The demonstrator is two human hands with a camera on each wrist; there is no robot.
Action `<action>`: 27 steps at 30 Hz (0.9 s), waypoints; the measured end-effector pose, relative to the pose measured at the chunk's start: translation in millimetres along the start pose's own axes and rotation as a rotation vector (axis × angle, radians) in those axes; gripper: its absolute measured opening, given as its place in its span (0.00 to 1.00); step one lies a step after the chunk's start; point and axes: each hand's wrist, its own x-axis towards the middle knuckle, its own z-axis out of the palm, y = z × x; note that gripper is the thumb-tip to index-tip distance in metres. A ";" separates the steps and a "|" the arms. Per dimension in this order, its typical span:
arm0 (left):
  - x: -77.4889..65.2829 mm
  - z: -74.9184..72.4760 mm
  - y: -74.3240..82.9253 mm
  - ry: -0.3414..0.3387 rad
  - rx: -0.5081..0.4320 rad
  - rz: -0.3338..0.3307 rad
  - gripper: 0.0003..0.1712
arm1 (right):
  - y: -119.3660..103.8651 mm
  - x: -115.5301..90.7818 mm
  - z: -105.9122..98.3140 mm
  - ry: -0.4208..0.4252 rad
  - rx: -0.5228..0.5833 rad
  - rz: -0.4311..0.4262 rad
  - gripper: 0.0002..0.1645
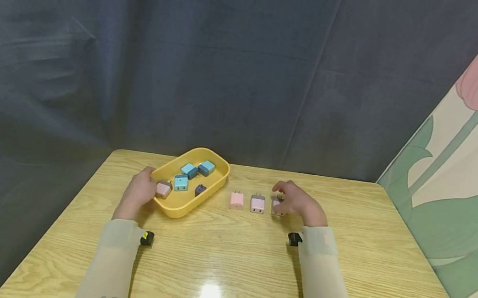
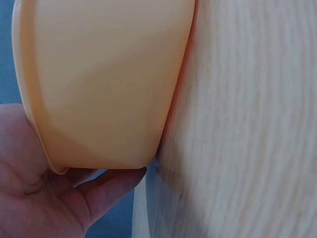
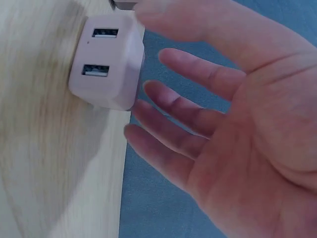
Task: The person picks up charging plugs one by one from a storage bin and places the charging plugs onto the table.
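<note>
My left hand [image 1: 137, 191] grips the left end of a yellow plastic tray [image 1: 178, 204], thumb at the rim and fingers against its outer wall in the left wrist view. Inside lie three blue USB chargers, one of them near the front [image 1: 181, 183], a pinkish charger [image 1: 163, 189] and a dark purple charger [image 1: 200, 190]. My right hand [image 1: 300, 205] is at the rightmost pale charger [image 1: 277, 209], partly covering it in the head view. In the right wrist view that charger [image 3: 106, 64] shows two USB ports; the fingers are spread beside it and no grip is visible.
Left of the right hand, a pink charger [image 1: 236, 200] and a lilac charger [image 1: 257, 203] lie in a row on the wooden table [image 1: 253, 265], prongs pointing away. A dark curtain [image 1: 237, 72] hangs behind the table, and a floral cloth [image 1: 455, 189] at the right.
</note>
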 end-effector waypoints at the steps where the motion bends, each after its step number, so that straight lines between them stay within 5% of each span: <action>1: 0.1 0.1 0.2 -0.002 0.000 -0.001 0.33 | -0.5 -0.4 0.1 0.009 -0.005 -0.004 0.38; 14: 0.5 -2.5 2.3 -0.009 -0.012 -0.018 0.31 | -24.3 -0.2 1.0 0.145 -0.013 -0.153 0.30; 27: -2.1 -1.0 3.7 -0.008 -0.006 -0.014 0.31 | -109.9 13.9 20.8 0.176 -0.033 -0.368 0.25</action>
